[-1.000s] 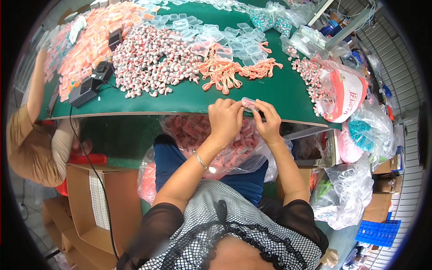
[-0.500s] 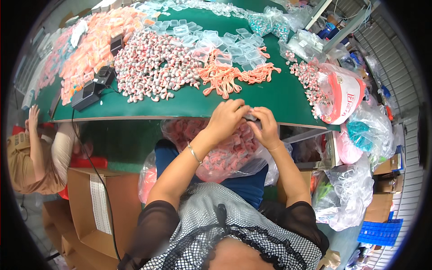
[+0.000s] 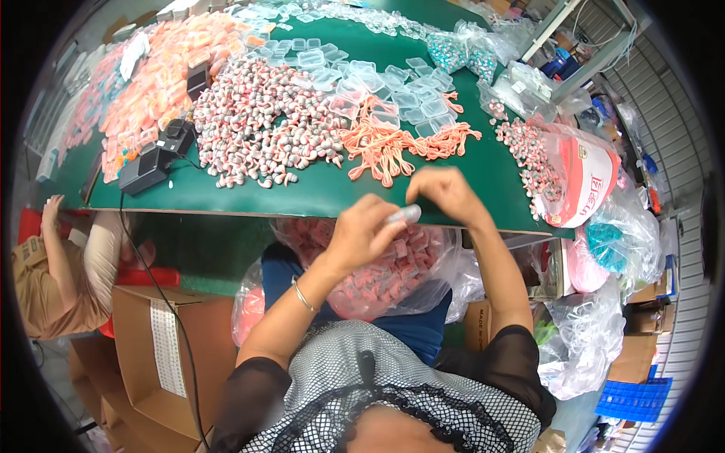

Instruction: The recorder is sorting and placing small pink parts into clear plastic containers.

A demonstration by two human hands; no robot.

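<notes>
My left hand [image 3: 365, 230] is closed on a small clear-grey plastic piece [image 3: 405, 215], possibly a little case, which sticks out past the fingertips just over the table's front edge. To its right my right hand [image 3: 447, 192] is raised apart from that piece. Its fingers curl downward and are blurred, so whether they hold anything does not show. Just beyond both hands lie bundles of peach cords [image 3: 381, 147]. Left of the cords is a big heap of small grey-and-pink plugs [image 3: 264, 117]. Clear plastic cases [image 3: 362, 79] are scattered behind the cords.
The green table [image 3: 302, 198] carries peach cases [image 3: 162, 68] and black boxes [image 3: 155, 155] at left. A red-and-white bag [image 3: 585, 177] spills plugs at right. A bag of pink packets [image 3: 377, 272] rests at my lap. Another person's arm [image 3: 57, 249] and a carton [image 3: 170, 347] are at left.
My hands were together around the small piece. Now the right hand has drawn away to the upper right, and the left has come down slightly with the piece still in it.
</notes>
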